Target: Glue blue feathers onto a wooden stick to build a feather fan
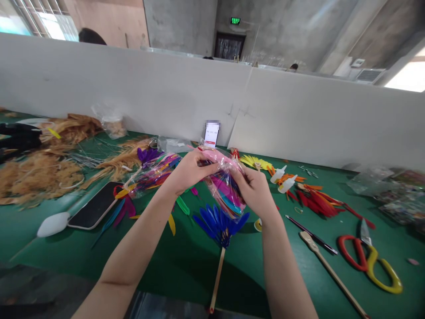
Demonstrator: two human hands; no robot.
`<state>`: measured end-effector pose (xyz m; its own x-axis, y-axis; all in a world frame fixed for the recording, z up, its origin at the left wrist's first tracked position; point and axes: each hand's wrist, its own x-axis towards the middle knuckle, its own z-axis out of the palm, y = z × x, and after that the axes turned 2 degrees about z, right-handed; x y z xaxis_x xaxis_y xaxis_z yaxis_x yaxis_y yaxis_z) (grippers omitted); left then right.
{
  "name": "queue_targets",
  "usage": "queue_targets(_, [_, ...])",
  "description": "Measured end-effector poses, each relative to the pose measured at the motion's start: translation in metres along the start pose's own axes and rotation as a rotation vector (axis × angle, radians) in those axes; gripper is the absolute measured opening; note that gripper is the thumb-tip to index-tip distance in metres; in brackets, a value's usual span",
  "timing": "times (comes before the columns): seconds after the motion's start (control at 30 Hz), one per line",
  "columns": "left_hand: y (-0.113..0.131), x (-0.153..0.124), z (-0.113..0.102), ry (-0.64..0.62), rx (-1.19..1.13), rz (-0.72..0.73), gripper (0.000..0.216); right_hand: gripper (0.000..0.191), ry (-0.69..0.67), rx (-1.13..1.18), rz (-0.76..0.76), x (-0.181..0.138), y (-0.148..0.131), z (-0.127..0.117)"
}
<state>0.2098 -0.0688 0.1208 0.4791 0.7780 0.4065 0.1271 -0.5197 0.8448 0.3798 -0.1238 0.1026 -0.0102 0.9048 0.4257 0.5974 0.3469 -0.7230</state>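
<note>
Both my hands grip a clear plastic bag of coloured feathers [223, 188] above the table. My left hand [194, 168] pinches its upper left part, where pink feathers show. On the right side, my right hand [253, 186] has its fingers closed on the plastic. Below the bag lies a fan of blue feathers [219, 223] bound to a thin wooden stick [217, 281] that points towards me. Another bag of mixed feathers [154, 175] rests left of my left hand, with loose feathers [182, 206] near my left forearm.
Red-yellow scissors [363, 257], a pen [312, 235], a wooden stick [335, 274] and glue bottles [287, 184] lie on the right. A phone [94, 206] and tan fibres [40, 177] are on the left. Another phone [211, 134] leans on the white partition [149, 93].
</note>
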Motion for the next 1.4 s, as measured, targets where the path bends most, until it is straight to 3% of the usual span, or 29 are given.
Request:
queue_targets(0.17, [-0.001, -0.001, -0.003, 0.078, -0.042, 0.027, 0.015, 0.041, 0.037, 0.02, -0.023, 0.001, 0.003, 0.0])
queue_targets(0.43, [-0.007, 0.0, -0.011, 0.256, -0.383, -0.06, 0.021, 0.045, 0.028, 0.137, 0.011, 0.003, 0.007, -0.003])
queue_targets(0.53, [-0.009, 0.0, -0.016, 0.321, -0.364, -0.038, 0.024, 0.046, 0.004, 0.172, 0.031, 0.004, 0.008, -0.004])
queue_targets(0.63, [-0.008, -0.001, -0.018, 0.381, -0.28, -0.004, 0.023, 0.04, -0.11, 0.21, 0.062, 0.004, 0.009, -0.005])
queue_targets(0.7, [-0.005, -0.002, -0.019, 0.339, -0.213, -0.023, 0.018, 0.03, -0.222, 0.27, 0.095, 0.003, 0.01, -0.006])
queue_targets(0.77, [-0.001, -0.004, -0.02, 0.227, -0.119, -0.051, 0.019, 0.031, -0.284, 0.364, 0.123, 0.003, 0.01, -0.004])
queue_targets(0.97, [0.005, -0.006, -0.02, -0.103, 0.132, 0.024, 0.009, 0.031, -0.199, 0.512, 0.11, 0.003, 0.005, 0.009])
queue_targets(1.17, [0.003, -0.005, -0.021, -0.142, 0.247, 0.047, 0.01, 0.02, -0.076, 0.494, 0.148, 0.004, 0.002, 0.015])
queue_targets(1.4, [0.005, -0.005, -0.029, -0.122, 0.349, 0.048, 0.019, 0.024, 0.054, 0.561, 0.176, 0.009, 0.007, 0.019])
